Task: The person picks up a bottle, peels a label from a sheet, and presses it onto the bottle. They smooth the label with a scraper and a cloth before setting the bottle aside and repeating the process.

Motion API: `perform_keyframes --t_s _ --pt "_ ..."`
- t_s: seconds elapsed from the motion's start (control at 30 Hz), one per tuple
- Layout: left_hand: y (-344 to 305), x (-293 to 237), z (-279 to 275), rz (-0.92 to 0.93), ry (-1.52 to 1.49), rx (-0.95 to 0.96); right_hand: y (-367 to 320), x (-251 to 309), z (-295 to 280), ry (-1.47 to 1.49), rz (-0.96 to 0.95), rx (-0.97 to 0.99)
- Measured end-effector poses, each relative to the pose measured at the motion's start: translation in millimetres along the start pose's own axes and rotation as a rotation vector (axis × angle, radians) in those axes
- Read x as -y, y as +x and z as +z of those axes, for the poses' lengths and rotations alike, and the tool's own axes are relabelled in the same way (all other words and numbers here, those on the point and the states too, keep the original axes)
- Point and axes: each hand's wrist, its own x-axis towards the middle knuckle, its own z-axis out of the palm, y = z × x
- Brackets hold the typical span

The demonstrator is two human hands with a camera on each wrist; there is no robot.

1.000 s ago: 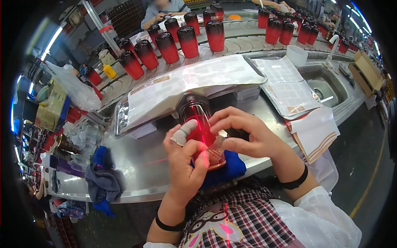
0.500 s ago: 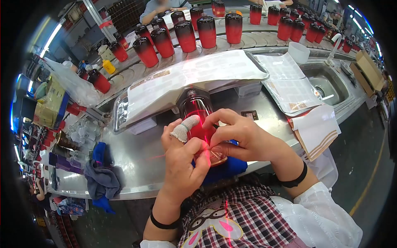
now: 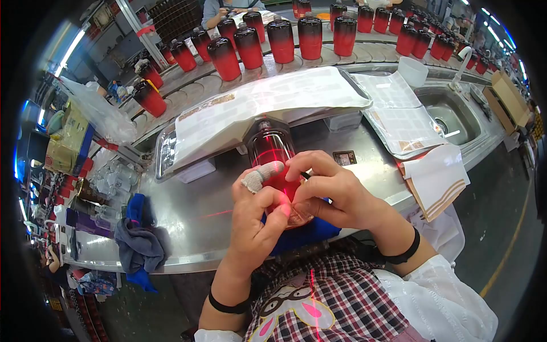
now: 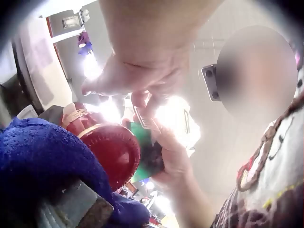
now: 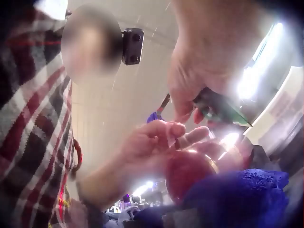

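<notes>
A glossy dark-red glass bottle (image 3: 268,139) lies on a blue cloth (image 3: 305,238), its base toward the person. My left hand (image 3: 253,219), with a knitted cover on one finger, pinches a thin film near the bottle's lower side; a pale slip (image 5: 172,136) shows between its fingertips in the right wrist view. A gold-patterned print (image 3: 300,215) shows by the base. My right hand (image 3: 339,191) has its fingertips right beside the left ones. It holds a thin green flat piece (image 4: 140,147), partly hidden by the fingers. The round bottle base faces the left wrist camera.
Behind the bottle, a white printed sheet (image 3: 256,94) covers a tilted tray. More sheets (image 3: 399,125) lie to the right, near the sink (image 3: 447,111). Red-black bottles (image 3: 282,43) stand on the curved conveyor. A grey cloth (image 3: 138,245) hangs over the left edge.
My right hand came in from apart until its fingertips met the left ones at the film. The left hand shifted slightly right. Bottles on the conveyor moved along to the right.
</notes>
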Motion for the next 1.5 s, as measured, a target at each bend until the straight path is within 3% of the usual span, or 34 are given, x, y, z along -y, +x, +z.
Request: perform_keyframes --t_s 0.17,0.27,0.37,0.5,0.7,0.8,0.9,1.1,1.5 --pt "-3.2 10.3 -1.9 0.000 -0.022 0.036 -1.5 3.3 1.1 0.111 0.171 -0.018" --pt "-6.7 6.4 8.6 -0.037 -0.239 -0.074 -3.4 3.8 2.1 0.122 0.219 -0.060" --pt "-11.3 -3.6 7.8 0.206 0.381 -0.159 -5.7 4.3 1.4 0.188 0.329 -0.094" --pt "-14.1 9.0 20.6 0.389 0.662 -0.280 -2.7 7.5 4.1 0.231 0.451 -0.047" --pt "-16.2 6.2 13.0 0.386 0.728 -0.276 -6.7 3.1 5.9 0.084 0.322 -0.016" --pt "-16.3 2.7 12.7 0.381 0.757 -0.286 -10.3 0.6 5.8 -0.033 0.290 -0.159" --pt "-17.2 1.7 8.0 0.366 0.773 -0.295 -10.4 10.3 5.2 -0.167 0.074 -0.219" --pt "-15.4 -1.6 8.7 0.348 0.780 -0.268 -14.7 12.7 9.2 -0.236 0.006 -0.089" --pt "-10.7 -5.5 3.2 0.115 0.322 -0.130 -13.2 9.9 8.7 -0.245 -0.051 -0.080"
